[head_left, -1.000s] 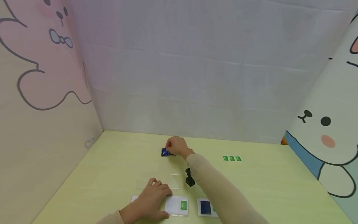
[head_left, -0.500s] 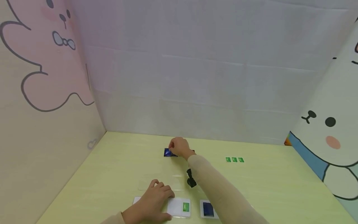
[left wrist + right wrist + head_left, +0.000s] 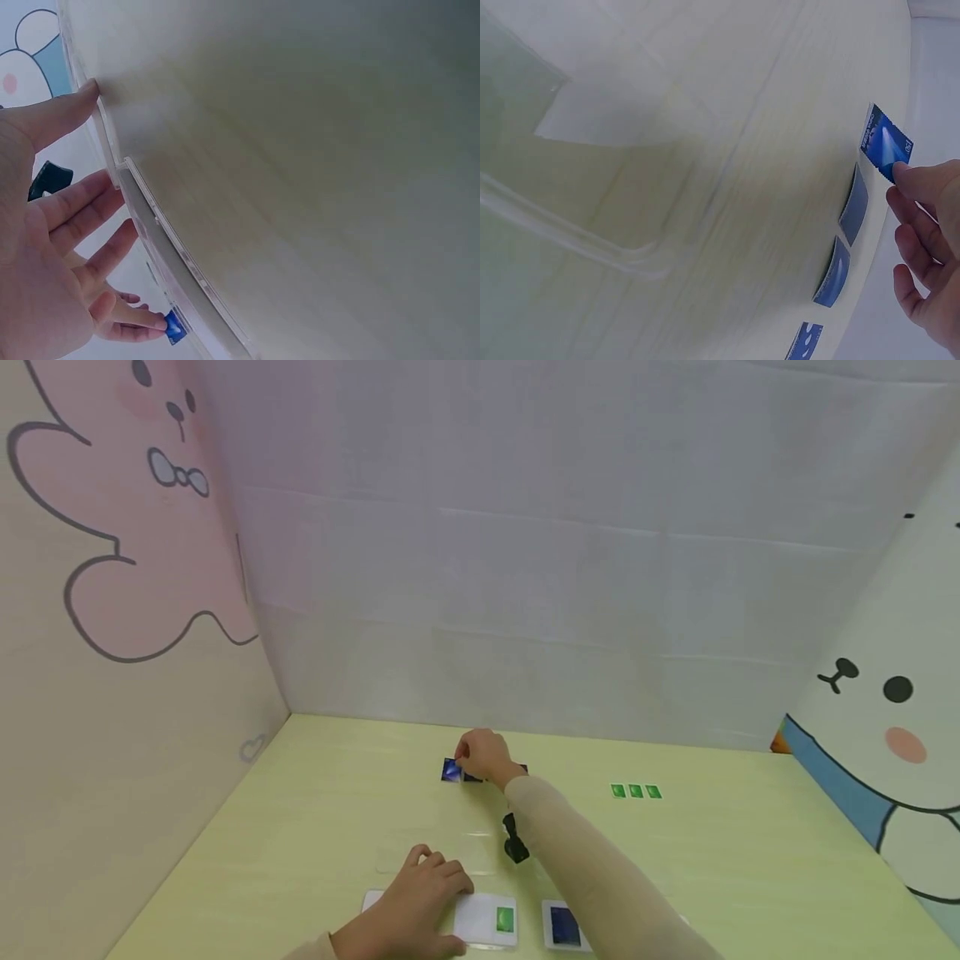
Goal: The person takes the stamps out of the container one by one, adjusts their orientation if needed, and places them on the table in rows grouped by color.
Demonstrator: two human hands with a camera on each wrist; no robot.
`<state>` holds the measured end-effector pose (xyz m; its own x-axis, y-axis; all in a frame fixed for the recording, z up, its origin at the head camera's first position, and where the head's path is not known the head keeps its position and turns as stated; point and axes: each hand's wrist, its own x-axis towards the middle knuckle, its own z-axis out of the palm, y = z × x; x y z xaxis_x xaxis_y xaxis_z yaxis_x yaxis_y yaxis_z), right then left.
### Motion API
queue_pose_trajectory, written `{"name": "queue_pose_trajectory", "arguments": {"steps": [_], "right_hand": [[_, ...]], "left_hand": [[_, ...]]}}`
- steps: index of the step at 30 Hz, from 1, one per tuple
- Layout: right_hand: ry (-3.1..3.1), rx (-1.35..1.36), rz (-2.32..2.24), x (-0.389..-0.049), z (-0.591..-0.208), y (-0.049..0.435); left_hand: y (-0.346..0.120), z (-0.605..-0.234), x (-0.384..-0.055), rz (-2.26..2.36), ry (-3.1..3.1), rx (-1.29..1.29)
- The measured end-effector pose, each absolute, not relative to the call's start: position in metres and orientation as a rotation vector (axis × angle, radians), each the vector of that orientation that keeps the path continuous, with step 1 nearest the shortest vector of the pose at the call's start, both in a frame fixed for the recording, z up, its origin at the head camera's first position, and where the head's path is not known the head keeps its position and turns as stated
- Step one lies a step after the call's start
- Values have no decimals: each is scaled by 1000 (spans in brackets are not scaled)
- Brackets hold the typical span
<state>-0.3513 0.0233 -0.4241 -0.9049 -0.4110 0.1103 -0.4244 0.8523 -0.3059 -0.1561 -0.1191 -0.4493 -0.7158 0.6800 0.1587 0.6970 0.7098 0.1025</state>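
In the head view my right hand reaches to the far part of the table, over a row of blue stamps. Its thumb and forefinger pinch a dark blue perforated stamp by one corner; the right wrist view shows it tilted. Another blue stamp lies below it in the same row, among several. My left hand rests near the table's front, fingers spread and relaxed, touching the edge of a clear-edged white holder. That holder bears a green stamp at its right end.
Three green stamps lie in a row at the back right. A second white holder with a dark blue stamp lies partly under my right forearm. Clear plastic sheets lie mid-table. A wall stands behind the table.
The head view has shifted slightly, so everything sits a little farther right and lower. My right hand stays at the blue row, and my left hand keeps its place at the holder.
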Motion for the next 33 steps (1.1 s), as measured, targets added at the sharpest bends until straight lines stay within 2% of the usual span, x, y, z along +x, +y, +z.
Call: {"name": "queue_pose_trajectory", "arguments": {"steps": [33], "right_hand": [[-3037, 668, 362, -362, -435, 18]], "left_hand": [[-119, -447, -158, -198, -2819, -1142]]}}
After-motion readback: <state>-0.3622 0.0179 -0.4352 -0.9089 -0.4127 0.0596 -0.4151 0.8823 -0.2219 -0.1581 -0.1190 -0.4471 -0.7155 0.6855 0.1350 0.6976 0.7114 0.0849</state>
